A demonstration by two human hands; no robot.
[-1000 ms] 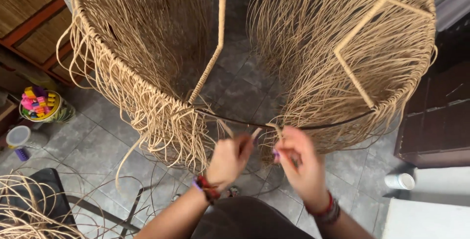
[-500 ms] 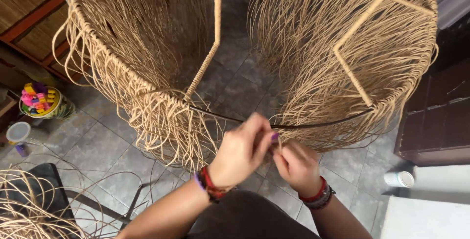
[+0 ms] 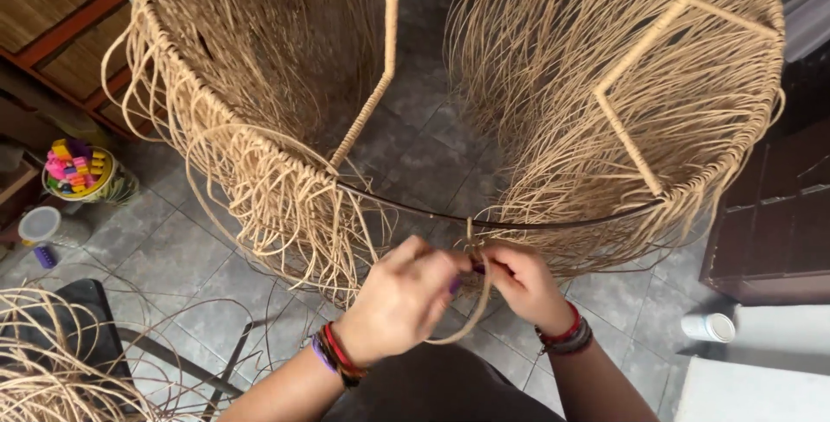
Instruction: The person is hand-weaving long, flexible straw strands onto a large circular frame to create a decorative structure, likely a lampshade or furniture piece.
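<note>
Below the dark rim (image 3: 536, 221) of the frame (image 3: 640, 85), at its near edge, my left hand (image 3: 402, 301) and right hand (image 3: 523, 284) meet almost fingertip to fingertip. Both are closed in a pinch on one strand (image 3: 477, 301) of pale cane: my left fingers grip it from the left, my right fingers from the right, just under the rim. From the grip the strand rises to the rim, where it wraps the bare wire, and below my hands it hangs in a loose loop. To the left of that wrap the rim is uncovered as far as the woven left half (image 3: 259, 111); to the right the rim carries the woven right half, with many strand ends hanging free from both. Wrapped pale struts (image 3: 372, 93) run across the open top of the frame. Under the frame lies a grey tiled floor (image 3: 173, 249). At the floor's left edge stand a tub of coloured pieces (image 3: 78, 171) and a small lidded cup (image 3: 41, 226); loose cane (image 3: 43, 361) fills the lower left corner. A dark wooden cabinet (image 3: 778, 232) stands at the right edge, with a white bottle (image 3: 707, 327) beside it.
</note>
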